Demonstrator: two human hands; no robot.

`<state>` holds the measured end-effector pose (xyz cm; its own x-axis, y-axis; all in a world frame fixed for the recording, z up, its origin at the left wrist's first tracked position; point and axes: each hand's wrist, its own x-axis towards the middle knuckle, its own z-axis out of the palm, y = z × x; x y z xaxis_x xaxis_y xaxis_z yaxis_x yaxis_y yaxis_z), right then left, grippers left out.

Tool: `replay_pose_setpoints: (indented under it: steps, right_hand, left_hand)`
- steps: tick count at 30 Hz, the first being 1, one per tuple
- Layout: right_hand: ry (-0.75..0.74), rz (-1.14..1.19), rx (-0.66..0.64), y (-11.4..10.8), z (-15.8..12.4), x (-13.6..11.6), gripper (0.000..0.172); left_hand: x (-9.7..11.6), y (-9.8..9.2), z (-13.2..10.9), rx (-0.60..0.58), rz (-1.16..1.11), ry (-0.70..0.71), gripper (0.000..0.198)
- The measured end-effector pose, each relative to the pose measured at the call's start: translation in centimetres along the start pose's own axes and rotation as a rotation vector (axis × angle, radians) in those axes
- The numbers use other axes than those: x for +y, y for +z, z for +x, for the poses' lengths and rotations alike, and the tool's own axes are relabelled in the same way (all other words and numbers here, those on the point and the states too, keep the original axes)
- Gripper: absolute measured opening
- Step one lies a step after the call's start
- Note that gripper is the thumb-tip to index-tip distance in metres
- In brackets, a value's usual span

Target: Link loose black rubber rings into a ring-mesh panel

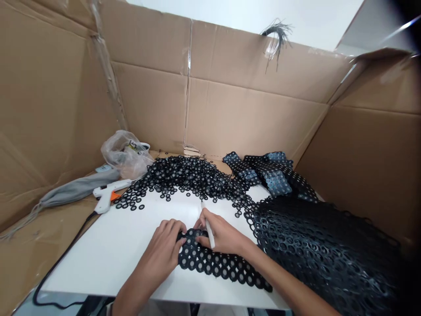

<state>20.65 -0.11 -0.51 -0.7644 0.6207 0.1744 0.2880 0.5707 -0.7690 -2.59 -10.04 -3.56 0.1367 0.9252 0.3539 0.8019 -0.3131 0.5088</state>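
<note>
A strip of joined black rings [219,262] lies on the white tabletop in front of me, running down to the right. My left hand [166,241] grips its left end, with the thumb on top of the rings. Across the strip, my right hand [215,230] holds a slim white pen-like tool [209,232], tilted, while its thumb and fingertips also touch the strip's upper edge. What lies under the right fingertips is partly hidden. Beyond both hands spreads a heap of loose black rings [187,173].
A white glue gun [104,195] with a black cord lies at left, near a grey cloth bag [80,188] and a clear plastic bag [126,156]. At right are a large black ring mesh [315,245] and folded ring strips [263,171]. Cardboard walls [250,109] enclose the table.
</note>
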Motion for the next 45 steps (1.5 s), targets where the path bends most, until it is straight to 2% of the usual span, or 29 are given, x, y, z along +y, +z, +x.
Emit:
replay_pose_setpoints:
  steps: [4, 8, 14, 16, 18, 22, 28, 32, 37, 41, 43, 45]
  right_hand:
    - [0.0, 0.06, -0.021, -0.1, 0.8, 1.0, 0.04]
    - [0.002, 0.095, 0.013, -0.9, 1.4, 2.0, 0.034]
    - [0.017, 0.141, 0.249, -2.6, 1.2, 4.0, 0.029]
    - [0.017, 0.13, 0.348, -3.0, 0.9, 4.4, 0.029]
    - [0.006, 0.114, 0.429, -3.2, 0.8, 4.5, 0.03]
    - [-0.034, 0.087, 0.515, -3.1, 0.8, 4.4, 0.028]
    - [-0.113, 0.078, 0.522, -1.7, 0.8, 4.2, 0.027]
    - [-0.153, 0.083, 0.491, -1.1, 0.7, 4.0, 0.027]
    - [-0.056, 0.151, 0.582, -1.2, 0.6, 4.2, 0.029]
    - [0.017, 0.238, 0.616, -1.5, 0.3, 4.4, 0.033]
    - [0.02, 0.243, 0.62, -1.5, 0.0, 4.3, 0.034]
    - [0.017, 0.235, 0.625, -1.4, -0.3, 4.2, 0.034]
  left_hand:
    - [0.2, -1.5, 0.9, -0.068, -0.139, -0.017, 0.016]
    - [-0.1, -1.8, 4.0, -0.095, -0.154, 0.076, 0.024]
    - [0.1, 0.1, 10.4, 0.117, 0.051, 0.286, 0.02]
    - [0.0, 1.1, 11.8, 0.095, 0.042, 0.374, 0.021]
    - [-0.2, 2.1, 12.6, 0.041, -0.037, 0.398, 0.023]
    - [-0.4, 3.3, 13.4, -0.027, -0.272, 0.208, 0.026]
    - [0.4, 2.5, 13.0, -0.124, -0.487, 0.05, 0.041]
    - [0.1, 2.4, 13.3, -0.012, -0.482, -0.054, 0.049]
    - [-3.7, 0.8, 15.0, 0.21, -0.384, -0.179, 0.05]
    - [-6.1, -0.9, 15.5, 0.213, -0.276, -0.165, 0.053]
    - [-5.8, -1.0, 15.1, 0.231, -0.155, -0.06, 0.048]
    - [-4.6, -0.7, 14.5, 0.287, -0.026, 0.095, 0.038]
